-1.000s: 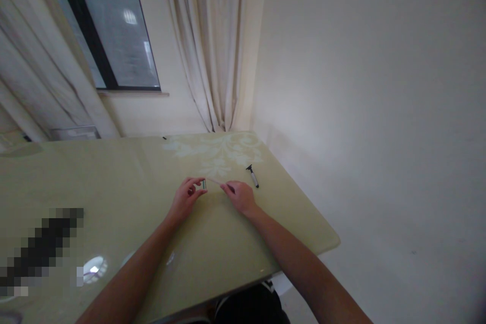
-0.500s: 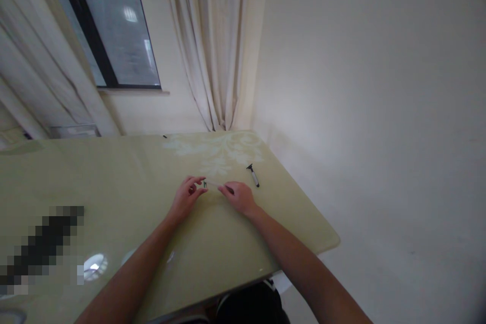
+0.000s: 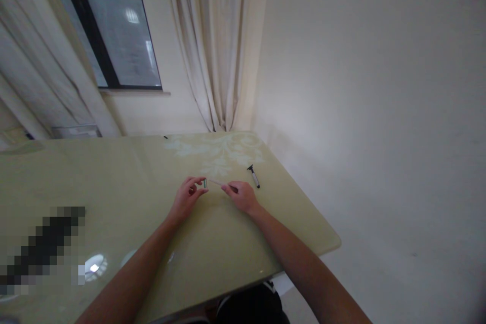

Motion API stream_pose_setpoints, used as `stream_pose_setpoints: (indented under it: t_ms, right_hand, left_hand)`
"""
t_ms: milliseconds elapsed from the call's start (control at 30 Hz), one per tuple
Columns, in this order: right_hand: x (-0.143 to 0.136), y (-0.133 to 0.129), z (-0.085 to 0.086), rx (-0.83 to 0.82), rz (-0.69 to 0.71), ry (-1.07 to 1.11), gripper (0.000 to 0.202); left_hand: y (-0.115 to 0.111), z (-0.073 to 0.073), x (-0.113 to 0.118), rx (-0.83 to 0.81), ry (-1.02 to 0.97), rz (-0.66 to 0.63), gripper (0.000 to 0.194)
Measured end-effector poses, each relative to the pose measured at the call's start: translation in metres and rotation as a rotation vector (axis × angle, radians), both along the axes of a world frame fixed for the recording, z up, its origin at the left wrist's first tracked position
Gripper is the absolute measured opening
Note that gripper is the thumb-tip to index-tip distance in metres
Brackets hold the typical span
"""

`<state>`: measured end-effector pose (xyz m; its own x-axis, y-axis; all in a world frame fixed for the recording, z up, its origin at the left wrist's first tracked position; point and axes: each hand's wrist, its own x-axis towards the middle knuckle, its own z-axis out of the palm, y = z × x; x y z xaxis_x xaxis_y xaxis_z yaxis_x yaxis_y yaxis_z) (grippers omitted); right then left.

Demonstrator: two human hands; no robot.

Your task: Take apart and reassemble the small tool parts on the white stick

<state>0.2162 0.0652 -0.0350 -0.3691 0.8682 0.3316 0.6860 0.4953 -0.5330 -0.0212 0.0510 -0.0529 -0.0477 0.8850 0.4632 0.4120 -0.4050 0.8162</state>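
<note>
One small piece with green on it sits over the table, pinched at its ends between the thumb and fingers of the left hand. Just beside it, a thin stick points leftward, gripped by the right hand's closed fingers. Beyond that hand lies a razor; farther back, a curtain hangs near a window.

Single head-worn view: looks from above the near edge of the table, facing forward and down over the surface. Framing wide, set well back from left hand and right hand; both right-hand corners in, left end running out of frame.
</note>
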Motion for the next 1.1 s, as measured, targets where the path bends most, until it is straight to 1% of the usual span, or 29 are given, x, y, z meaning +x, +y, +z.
stream_pose_setpoints:
  t_ms: [67,100,200,233,333,367,500,533,633,667,800,933,1067,1100]
  right_hand:
    - [-0.0001,-0.0004,0.0001,0.003,0.055,0.0,0.051]
    - [-0.0003,-0.0004,0.0,-0.004,0.048,-0.006,0.051]
    - [-0.0002,0.0003,-0.001,-0.023,-0.031,-0.02,0.052]
    - [0.0001,0.0007,-0.0013,-0.022,-0.028,-0.019,0.053]
    - [0.0011,0.0012,-0.0017,-0.014,0.078,-0.004,0.052]
    - [0.0013,0.0013,-0.0017,-0.017,0.089,-0.004,0.052]
    - [0.0017,0.0007,-0.0009,-0.028,-0.002,-0.01,0.053]
    - [0.0017,0.0003,-0.0006,-0.023,0.007,-0.005,0.053]
    - [0.0015,-0.0013,0.0005,-0.005,0.094,0.002,0.05]
    - [0.0013,-0.0018,0.0009,-0.005,0.094,-0.006,0.05]
    - [0.0012,-0.0022,0.0019,-0.018,0.013,-0.03,0.051]
    - [0.0014,-0.0016,0.0009,-0.013,0.107,-0.013,0.048]
    - [0.0015,-0.0008,-0.0018,-0.009,0.016,-0.009,0.049]
    - [0.0015,-0.0006,-0.0023,-0.005,0.024,-0.005,0.049]
  left_hand:
    - [0.0,-0.0001,-0.0006,0.003,0.001,0.0,0.035]
    - [-0.0001,0.0001,-0.0008,0.004,-0.002,0.002,0.034]
    - [-0.0006,0.0008,-0.0005,0.004,-0.005,0.014,0.034]
    - [-0.0008,0.001,-0.0003,0.002,-0.003,0.016,0.034]
    - [-0.0015,0.0015,0.0003,-0.004,-0.005,0.014,0.035]
    - [-0.0018,0.0017,0.0004,-0.004,-0.009,0.015,0.036]
    - [-0.0028,0.0035,0.0002,0.003,-0.03,0.014,0.035]
    - [-0.003,0.0039,0.0002,0.002,-0.029,0.009,0.035]
    - [-0.0032,0.0038,0.0002,-0.003,-0.015,-0.002,0.035]
    - [-0.0032,0.0034,0.0002,-0.002,-0.013,-0.001,0.035]
    - [-0.0029,0.0019,0.0003,0.005,-0.017,0.01,0.034]
    - [-0.0029,0.0026,0.0006,0.003,-0.022,0.005,0.035]
    - [-0.0029,0.0037,0.0005,-0.005,-0.035,0.011,0.036]
    - [-0.0029,0.0038,0.0005,-0.007,-0.033,0.008,0.035]
